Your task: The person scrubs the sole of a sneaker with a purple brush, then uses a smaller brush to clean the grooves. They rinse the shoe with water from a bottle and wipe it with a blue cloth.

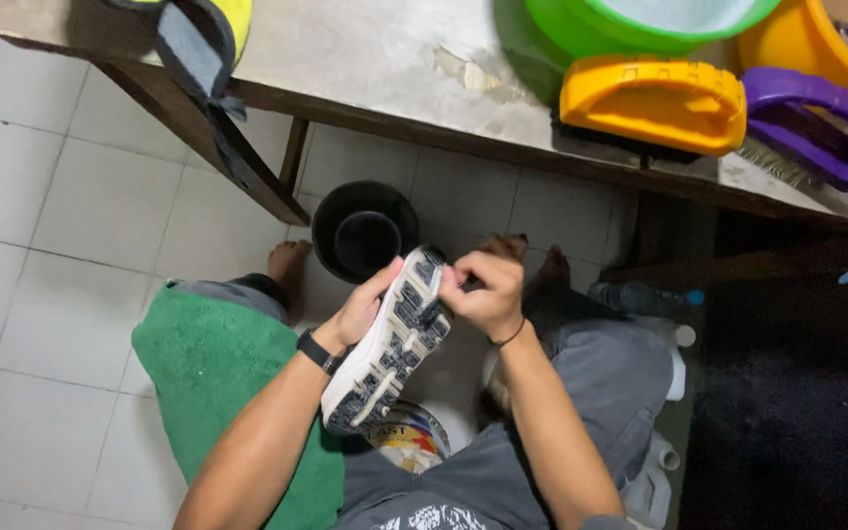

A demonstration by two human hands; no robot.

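Note:
I hold a sneaker point(392, 345) sole-up over my lap; its sole is white with grey and black tread blocks. My left hand point(363, 309), with a black watch on the wrist, grips the shoe's side from underneath. My right hand point(484, 291) is closed at the toe end of the sole, fingers pinched against a small dark thing that I cannot make out. A green towel point(218, 378) is draped over my left thigh.
A black bucket point(364, 233) stands on the tiled floor by my bare feet. On the worn tabletop point(365, 59) lie a yellow scrub brush point(653, 103), a purple brush point(817, 123), a green basin point(640, 22) and an orange tub point(817, 44). White plastic jugs point(655, 471) stand at my right.

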